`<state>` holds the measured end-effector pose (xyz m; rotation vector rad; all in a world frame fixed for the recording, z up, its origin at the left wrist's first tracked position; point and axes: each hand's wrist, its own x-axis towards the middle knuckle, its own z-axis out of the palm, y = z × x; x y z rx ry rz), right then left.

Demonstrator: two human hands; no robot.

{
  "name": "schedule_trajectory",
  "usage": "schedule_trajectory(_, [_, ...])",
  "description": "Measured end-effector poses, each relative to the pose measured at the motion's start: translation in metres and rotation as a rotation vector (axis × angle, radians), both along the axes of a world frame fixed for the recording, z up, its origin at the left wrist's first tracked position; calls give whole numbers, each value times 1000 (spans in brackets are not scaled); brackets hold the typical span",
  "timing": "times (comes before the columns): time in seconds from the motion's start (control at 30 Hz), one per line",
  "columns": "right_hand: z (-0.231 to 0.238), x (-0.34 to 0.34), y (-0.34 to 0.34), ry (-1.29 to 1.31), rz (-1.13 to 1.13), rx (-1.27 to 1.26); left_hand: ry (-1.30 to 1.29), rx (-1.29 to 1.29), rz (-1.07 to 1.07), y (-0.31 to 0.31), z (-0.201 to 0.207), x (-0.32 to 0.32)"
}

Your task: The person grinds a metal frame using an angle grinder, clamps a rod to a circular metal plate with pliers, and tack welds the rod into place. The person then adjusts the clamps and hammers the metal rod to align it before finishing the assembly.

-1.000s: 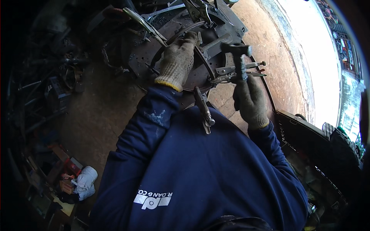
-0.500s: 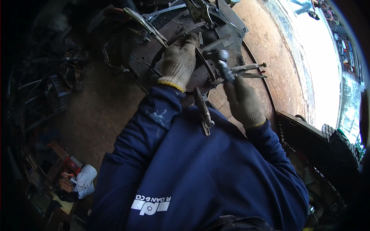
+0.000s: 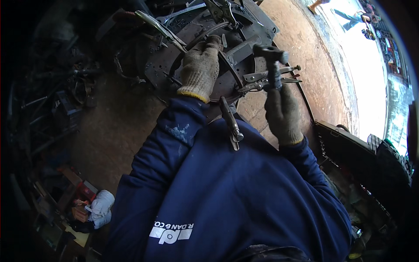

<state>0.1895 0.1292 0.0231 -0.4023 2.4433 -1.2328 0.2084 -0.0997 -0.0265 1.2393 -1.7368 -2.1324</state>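
My left hand [image 3: 200, 69], in a knit work glove, presses flat on a dark round steel plate [image 3: 161, 65] with curved metal strips on it. My right hand [image 3: 283, 114], also gloved, grips the handle of a hammer [image 3: 271, 56] whose head is raised above the plate's right side. Locking pliers [image 3: 273, 77] clamp the plate's right edge just under the hammer. Another pair of locking pliers [image 3: 230, 122] hangs at the near edge, against my blue jacket.
A clamp [image 3: 222, 9] sits at the plate's far side and a long bar tool [image 3: 159, 28] lies at its upper left. Brown dirt floor [image 3: 305, 56] runs right toward a bright doorway. Scrap metal [image 3: 48, 100] is piled left; a dark perforated panel [image 3: 349, 153] lies right.
My right hand has lifted the hammer up and to the right, away from the plate. My left hand stays pressed on the plate.
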Motion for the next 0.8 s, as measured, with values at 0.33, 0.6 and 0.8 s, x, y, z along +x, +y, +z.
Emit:
schedule_trajectory(0.33, [-26,46,42,-175,-159,-232,-118,-512,-249,-14,-11,8])
schedule_trajectory(0.6, [-45,84,63,-200,-296,-251,250,-1030,-383,-6,20,76])
schedule_trajectory(0.8, [-67,103,69,-253,-414,-258,723,-1739,-625,-53,32,37])
